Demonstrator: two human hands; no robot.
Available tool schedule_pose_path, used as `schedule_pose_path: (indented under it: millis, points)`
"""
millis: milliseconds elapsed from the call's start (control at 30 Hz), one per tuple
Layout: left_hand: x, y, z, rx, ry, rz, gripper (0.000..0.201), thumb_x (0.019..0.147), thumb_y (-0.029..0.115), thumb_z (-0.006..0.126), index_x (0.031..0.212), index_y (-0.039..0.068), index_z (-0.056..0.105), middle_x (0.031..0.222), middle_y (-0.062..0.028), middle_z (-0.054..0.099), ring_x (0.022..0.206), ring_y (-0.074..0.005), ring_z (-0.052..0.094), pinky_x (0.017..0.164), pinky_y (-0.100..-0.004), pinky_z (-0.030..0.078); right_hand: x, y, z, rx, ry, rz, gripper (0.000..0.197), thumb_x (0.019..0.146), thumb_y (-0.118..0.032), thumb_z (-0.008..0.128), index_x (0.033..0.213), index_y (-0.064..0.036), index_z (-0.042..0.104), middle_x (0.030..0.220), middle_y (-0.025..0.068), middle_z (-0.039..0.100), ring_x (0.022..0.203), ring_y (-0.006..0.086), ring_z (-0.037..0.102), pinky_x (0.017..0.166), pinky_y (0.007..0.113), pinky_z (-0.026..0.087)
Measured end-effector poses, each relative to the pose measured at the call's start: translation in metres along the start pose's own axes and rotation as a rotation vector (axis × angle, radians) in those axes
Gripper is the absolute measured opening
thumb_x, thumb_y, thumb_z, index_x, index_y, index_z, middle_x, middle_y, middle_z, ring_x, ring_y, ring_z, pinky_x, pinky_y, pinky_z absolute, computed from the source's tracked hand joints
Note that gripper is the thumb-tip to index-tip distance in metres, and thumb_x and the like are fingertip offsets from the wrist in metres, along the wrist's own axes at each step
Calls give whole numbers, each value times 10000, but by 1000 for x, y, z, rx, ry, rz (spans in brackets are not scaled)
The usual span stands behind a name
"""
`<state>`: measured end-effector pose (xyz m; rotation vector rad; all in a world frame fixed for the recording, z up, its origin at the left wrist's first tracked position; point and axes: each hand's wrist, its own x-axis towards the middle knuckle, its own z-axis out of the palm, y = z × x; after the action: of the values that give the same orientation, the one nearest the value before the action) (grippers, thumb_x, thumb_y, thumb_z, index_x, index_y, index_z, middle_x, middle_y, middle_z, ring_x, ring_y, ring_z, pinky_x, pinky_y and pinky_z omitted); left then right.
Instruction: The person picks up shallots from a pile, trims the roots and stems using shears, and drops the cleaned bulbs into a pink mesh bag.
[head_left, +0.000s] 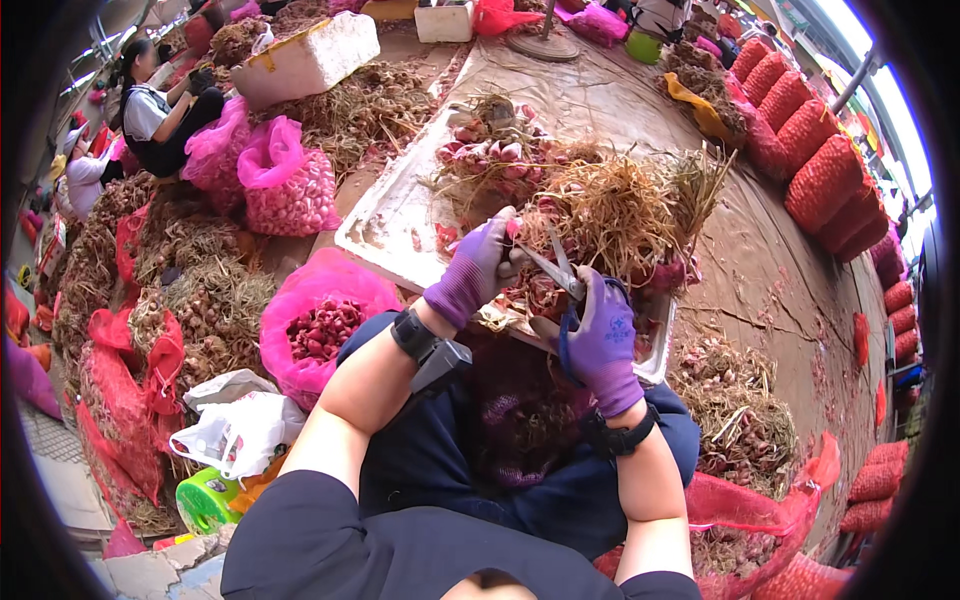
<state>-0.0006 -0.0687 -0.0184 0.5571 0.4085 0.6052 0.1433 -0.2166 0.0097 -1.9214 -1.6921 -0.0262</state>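
My left hand [478, 268], in a purple glove with grey fingertips, is closed on a small pinkish-red garlic bulb [514, 229], partly hidden by the fingers. In my right hand [604, 338], gloved the same way, is a pair of scissors [556, 270] with blue handles. Their blades are parted and point up and left toward the bulb and its dry stem. Just beyond both hands, a heap of garlic with dried stalks [620, 215] lies on a white foam tray [385, 246]. More reddish bulbs [505, 150] rest toward the tray's far end.
An open pink mesh bag [283, 345] holding loose bulbs stands left of my knee. Beside it are a white plastic bag [238, 425] and a green stool [207, 500]. Full red sacks [825, 180] line the right. A person [160, 115] sits at far left near a foam box [305, 62].
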Motion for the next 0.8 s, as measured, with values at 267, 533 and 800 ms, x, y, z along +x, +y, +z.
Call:
schedule_pose_path:
  millis: [267, 533, 800]
  points:
    - [-6, -21, 29, 719, 317, 497, 427, 999, 417, 443, 971, 62, 679, 724, -2, 622, 570, -52, 530, 503, -196, 430, 3, 0, 8, -13, 59, 15, 660, 713, -440, 771, 1159, -43, 491, 907, 171, 619, 863, 364, 595, 744, 465, 461]
    - [-12, -19, 43, 818, 265, 733, 392, 1027, 336, 410, 1032, 31, 656, 813, -6, 666, 653, -39, 575, 549, -208, 490, -3, 6, 7, 35, -45, 141, 387, 807, -255, 731, 1058, -52, 517, 753, 102, 625, 655, 287, 611, 607, 340, 476]
    - [-12, -10, 38, 649, 360, 496, 404, 1017, 371, 424, 1051, 30, 639, 819, -29, 660, 597, -58, 570, 534, -213, 482, 4, 1, 0, 343, 43, 265, 547, 775, -385, 771, 1113, -38, 516, 811, 99, 640, 708, 234, 628, 675, 337, 504]
